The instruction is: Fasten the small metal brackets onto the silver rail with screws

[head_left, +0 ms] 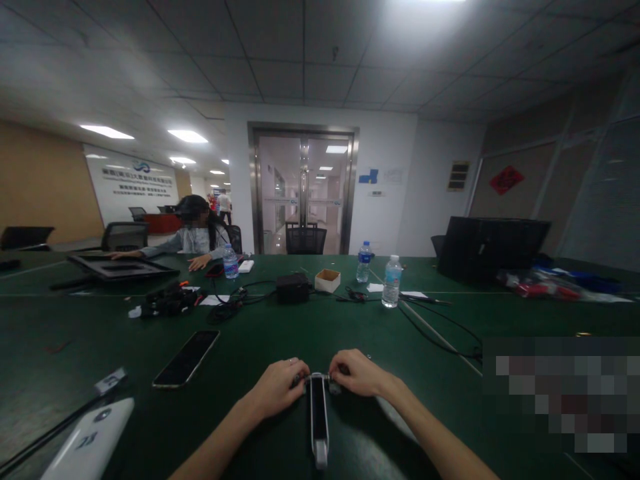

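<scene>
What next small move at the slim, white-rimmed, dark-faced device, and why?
Probably a light, even inward press at the far end of the device, to steady it: the bare left hand and bare right hand flank that end closely, and neither is at its near end. Whether they already touch it, I can't tell.

Water bottles: three. Wearer's hands: two; slim device between: one. Open box: one. Dark-screened phone, near left: one.

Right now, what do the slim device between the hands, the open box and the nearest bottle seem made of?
Slim device: probably plastic, pale smooth rim around a dark face; metal possible.
Open box: likely cardboard, matte white outside, brown inside.
Nearest bottle: apparently plastic, glossy, see-through.
</scene>
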Tool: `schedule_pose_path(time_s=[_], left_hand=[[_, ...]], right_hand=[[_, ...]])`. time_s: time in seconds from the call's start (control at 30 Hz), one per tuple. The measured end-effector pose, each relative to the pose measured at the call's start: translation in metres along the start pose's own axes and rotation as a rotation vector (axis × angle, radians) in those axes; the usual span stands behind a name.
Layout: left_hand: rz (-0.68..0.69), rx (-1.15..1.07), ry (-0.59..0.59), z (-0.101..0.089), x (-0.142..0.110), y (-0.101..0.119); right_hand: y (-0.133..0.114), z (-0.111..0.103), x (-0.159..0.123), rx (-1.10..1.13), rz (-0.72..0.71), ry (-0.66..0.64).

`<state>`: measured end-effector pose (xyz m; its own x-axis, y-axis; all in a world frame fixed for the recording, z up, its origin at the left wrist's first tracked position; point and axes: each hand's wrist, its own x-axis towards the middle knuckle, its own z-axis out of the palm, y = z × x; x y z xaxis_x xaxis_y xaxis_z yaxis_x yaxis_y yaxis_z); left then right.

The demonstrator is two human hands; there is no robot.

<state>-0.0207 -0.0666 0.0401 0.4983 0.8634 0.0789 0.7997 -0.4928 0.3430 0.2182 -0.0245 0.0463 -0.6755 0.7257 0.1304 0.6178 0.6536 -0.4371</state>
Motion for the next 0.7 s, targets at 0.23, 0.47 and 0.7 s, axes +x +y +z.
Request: schedule_pose_path(time_s=[0.23,0.47,0.7], left_hand=[[-0.012,0.008,-0.012,-0.005,-0.001,0.006],[0.003,-0.003,-0.002,-0.002,-0.001,0.002],[0.018,0.008,0.013,0.0,0.0,0.0]], right_hand=[[0.004,0.002,0.0,0.022,0.011,0.009],[0.001,0.0,-0.001,0.049,0.029,0.012],[-0.005,-0.003,-0.001,0.1,0.09,-0.033]])
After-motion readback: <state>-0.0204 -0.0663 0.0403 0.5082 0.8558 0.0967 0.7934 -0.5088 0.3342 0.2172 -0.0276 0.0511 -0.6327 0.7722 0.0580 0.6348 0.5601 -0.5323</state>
